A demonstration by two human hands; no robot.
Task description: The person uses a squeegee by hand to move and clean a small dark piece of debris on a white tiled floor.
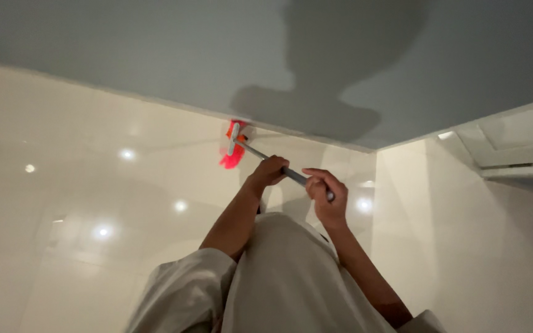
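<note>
Head view looking up: we grip a grey metal handle point(279, 165) with both hands — our left hand point(268, 172) farther along it, fingers clamped around the shaft, our right hand point(325, 194) nearer, fingers closed on its end. At the far end, the pink-red brush head point(234, 145) presses where the glossy white tiled wall point(94, 185) meets the grey ceiling point(124, 55).
</note>
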